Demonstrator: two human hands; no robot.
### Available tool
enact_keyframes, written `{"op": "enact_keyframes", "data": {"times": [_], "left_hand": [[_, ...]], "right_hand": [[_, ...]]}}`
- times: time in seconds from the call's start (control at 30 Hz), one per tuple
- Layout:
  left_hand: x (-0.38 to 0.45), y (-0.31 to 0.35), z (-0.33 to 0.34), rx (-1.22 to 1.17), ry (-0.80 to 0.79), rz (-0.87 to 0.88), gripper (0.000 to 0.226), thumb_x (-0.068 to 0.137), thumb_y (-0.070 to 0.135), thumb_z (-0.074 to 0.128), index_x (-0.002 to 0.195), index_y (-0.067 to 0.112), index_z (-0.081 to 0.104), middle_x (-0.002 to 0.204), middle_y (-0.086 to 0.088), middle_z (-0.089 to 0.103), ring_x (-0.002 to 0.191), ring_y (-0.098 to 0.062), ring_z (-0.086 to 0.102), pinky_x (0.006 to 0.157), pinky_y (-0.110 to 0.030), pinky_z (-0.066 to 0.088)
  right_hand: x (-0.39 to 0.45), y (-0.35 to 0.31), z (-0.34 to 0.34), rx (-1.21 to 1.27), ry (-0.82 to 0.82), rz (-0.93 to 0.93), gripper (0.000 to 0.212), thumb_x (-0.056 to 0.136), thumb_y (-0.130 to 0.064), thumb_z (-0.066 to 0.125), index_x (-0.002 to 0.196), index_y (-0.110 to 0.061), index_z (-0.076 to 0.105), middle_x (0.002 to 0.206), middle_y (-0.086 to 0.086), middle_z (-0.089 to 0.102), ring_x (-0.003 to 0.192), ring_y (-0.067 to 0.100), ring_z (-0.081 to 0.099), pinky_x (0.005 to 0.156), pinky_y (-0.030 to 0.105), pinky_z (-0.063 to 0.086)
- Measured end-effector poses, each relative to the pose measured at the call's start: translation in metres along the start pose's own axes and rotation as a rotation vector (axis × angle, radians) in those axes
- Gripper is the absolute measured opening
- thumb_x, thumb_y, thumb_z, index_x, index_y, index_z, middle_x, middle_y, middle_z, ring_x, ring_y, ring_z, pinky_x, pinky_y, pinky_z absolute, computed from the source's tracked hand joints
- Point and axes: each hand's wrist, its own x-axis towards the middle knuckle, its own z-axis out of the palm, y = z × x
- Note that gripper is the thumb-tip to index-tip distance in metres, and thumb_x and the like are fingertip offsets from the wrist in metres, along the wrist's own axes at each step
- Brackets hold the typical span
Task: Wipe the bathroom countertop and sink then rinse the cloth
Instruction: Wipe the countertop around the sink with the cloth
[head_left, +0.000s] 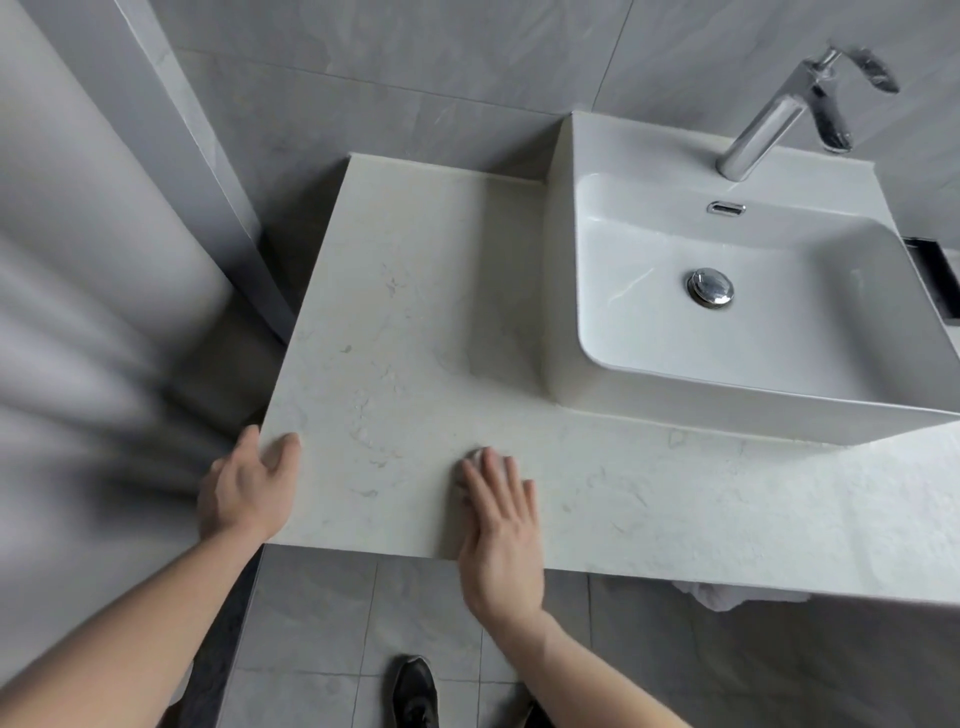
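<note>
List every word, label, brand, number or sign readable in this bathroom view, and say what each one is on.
None: no readable text anywhere in the view.
The faucet, the sink, its drain plug and overflow slot show no marking.
The countertop carries only faint veining.
The cloth under the right hand is mostly hidden and shows no label.
The shoe shows no legible logo.

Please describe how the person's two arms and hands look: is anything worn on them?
Both forearms are bare as far as the picture shows; no sleeves, gloves, watch or bracelet are visible. The left hand and the right hand show no rings on the fingers that can be seen. Nails look short and unpainted.
</note>
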Motion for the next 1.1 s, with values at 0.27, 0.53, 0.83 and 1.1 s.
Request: {"op": "enact_keyframes", "data": {"times": [0.27, 0.53, 0.83, 1.1], "left_hand": [[0.001, -0.003, 0.002, -0.006, -0.003, 0.001, 0.049, 0.088, 0.068, 0.030, 0.098, 0.024, 0.048, 0.108, -0.025, 0.067, 0.102, -0.048, 0.058, 0.082, -0.049, 0.046], [-0.004, 0.002, -0.002, -0.012, 0.004, 0.020, 0.052, 0.088, 0.065, 0.030, 0.104, 0.020, 0.049, 0.110, -0.029, 0.065, 0.106, -0.049, 0.057, 0.081, -0.049, 0.043], [-0.003, 0.001, -0.001, -0.003, 0.009, 0.013, 0.048, 0.089, 0.065, 0.031, 0.098, 0.021, 0.048, 0.106, -0.028, 0.066, 0.102, -0.050, 0.058, 0.079, -0.049, 0.044], [-0.003, 0.004, -0.002, -0.009, -0.004, -0.008, 0.045, 0.089, 0.065, 0.032, 0.093, 0.022, 0.045, 0.104, -0.026, 0.066, 0.100, -0.049, 0.057, 0.077, -0.048, 0.044]], "right_hand": [[-0.010, -0.038, 0.019, 0.182, -0.124, -0.094, 0.091, 0.076, 0.013, 0.041, 0.158, -0.028, 0.042, 0.169, -0.014, 0.025, 0.160, 0.009, 0.012, 0.130, 0.041, 0.013], [0.031, 0.063, -0.061, 0.236, 0.196, 0.161, 0.049, 0.105, 0.000, 0.044, 0.148, -0.020, 0.056, 0.161, -0.005, 0.046, 0.155, 0.015, 0.033, 0.124, 0.046, 0.035], [0.020, 0.097, -0.066, -0.082, 0.122, 0.289, 0.054, 0.106, -0.013, 0.049, 0.157, -0.030, 0.040, 0.171, -0.007, 0.024, 0.160, 0.023, 0.015, 0.130, 0.046, 0.009], [-0.019, -0.022, 0.011, 0.037, -0.115, -0.070, 0.090, 0.074, 0.008, 0.049, 0.156, -0.028, 0.042, 0.171, -0.010, 0.024, 0.161, 0.017, 0.008, 0.131, 0.044, 0.006]]}}
